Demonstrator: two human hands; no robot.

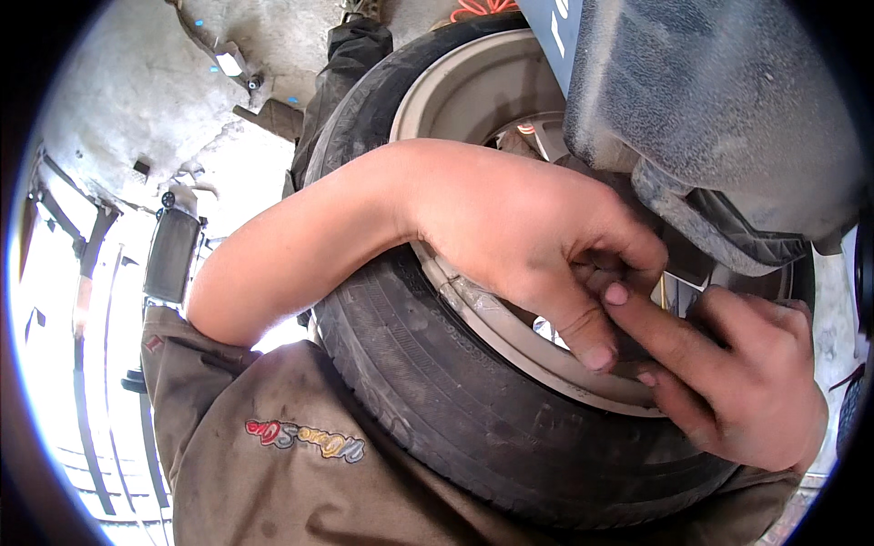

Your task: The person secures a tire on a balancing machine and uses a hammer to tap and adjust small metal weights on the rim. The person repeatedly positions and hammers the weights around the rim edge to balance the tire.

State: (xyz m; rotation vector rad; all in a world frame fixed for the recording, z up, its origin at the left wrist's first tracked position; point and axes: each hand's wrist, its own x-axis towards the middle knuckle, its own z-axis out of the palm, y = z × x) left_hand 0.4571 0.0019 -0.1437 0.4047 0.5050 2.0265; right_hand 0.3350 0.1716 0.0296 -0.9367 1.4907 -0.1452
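A black tyre (437, 382) on a pale beige rim (464, 77) stands tilted against my body. My left forearm crosses over the tyre, and my left hand (537, 227) hangs over the rim's opening. Its fingers are curled inward with the thumb pointing down; whatever they may hold is hidden. From the right, my right hand (742, 378) reaches over the tyre's near side. The right index finger is stretched out, its tip at the left hand's curled fingers. The right thumb lies apart below it, and nothing shows between them.
A dusty dark vehicle panel (719, 109) overhangs the wheel at the upper right, beside a blue-grey panel (549, 36). An orange cord (482, 8) lies beyond the tyre. Small blue bits and a dark strap-like piece (205, 41) are on the stained concrete floor (118, 91).
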